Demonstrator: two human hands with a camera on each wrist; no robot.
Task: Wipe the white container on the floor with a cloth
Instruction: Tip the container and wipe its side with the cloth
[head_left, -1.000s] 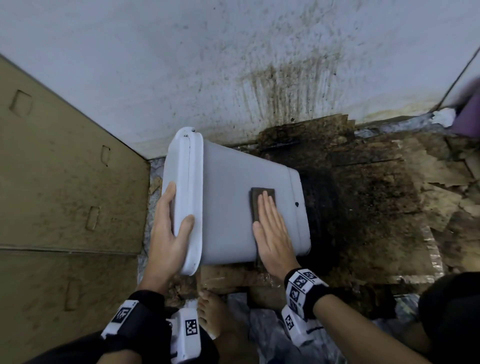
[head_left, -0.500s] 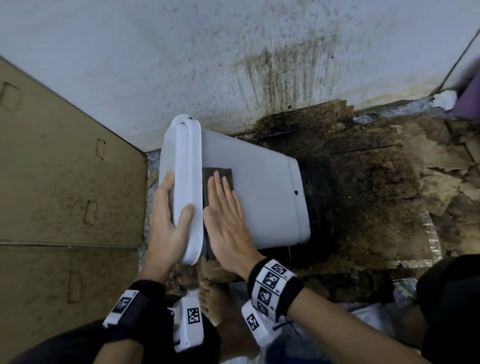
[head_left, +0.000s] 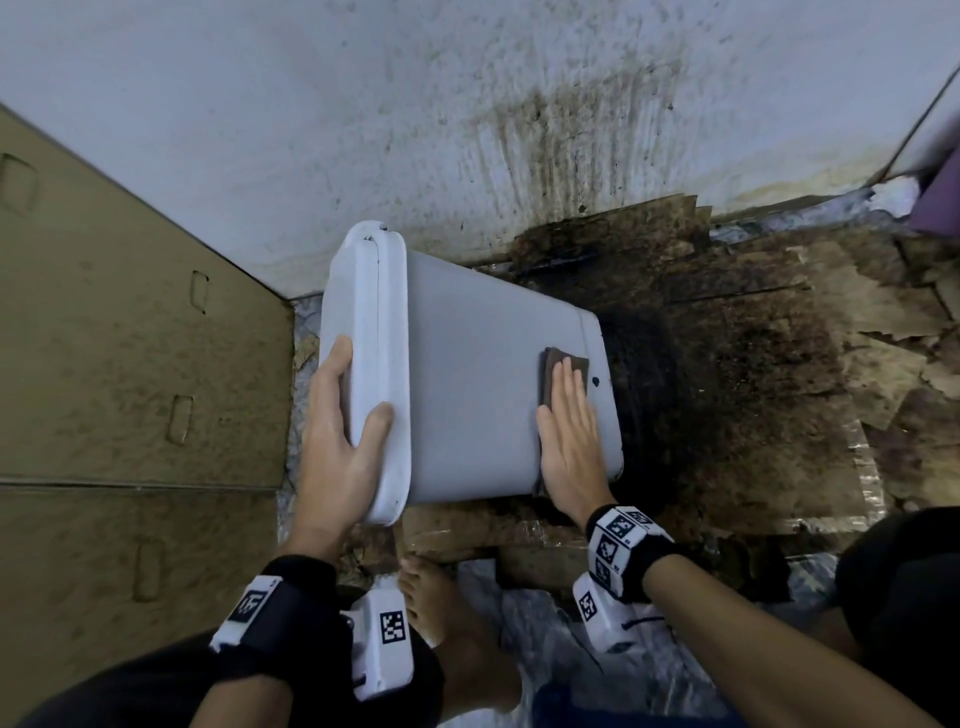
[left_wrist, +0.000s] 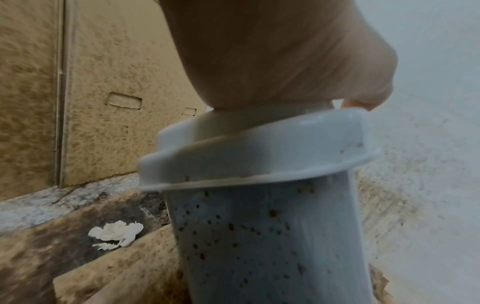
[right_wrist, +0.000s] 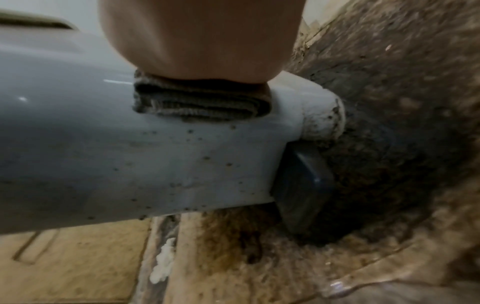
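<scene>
The white container (head_left: 467, 374) lies on its side on the dirty floor, lid end to the left. My left hand (head_left: 343, 431) grips the lidded rim (head_left: 376, 364), thumb over the near edge and fingers behind it. My right hand (head_left: 569, 431) lies flat with straight fingers, pressing a folded dark cloth (head_left: 563, 364) onto the side near the container's base. The right wrist view has the cloth (right_wrist: 200, 102) under my palm, with brown specks on the container wall (right_wrist: 130, 160) below it. Seen from the left wrist, the speckled wall (left_wrist: 272, 236) runs under the lid (left_wrist: 259, 148).
Cardboard sheets (head_left: 130, 338) stand at the left. A stained white wall (head_left: 467, 130) rises behind. Dark, soiled cardboard (head_left: 753, 364) covers the floor to the right. My bare foot (head_left: 447, 597) is below the container. A white scrap (left_wrist: 116, 232) lies on the floor.
My right hand has slid the cloth from beside the lid rightward across the container's side to its base end. The left hand keeps its hold on the rim.
</scene>
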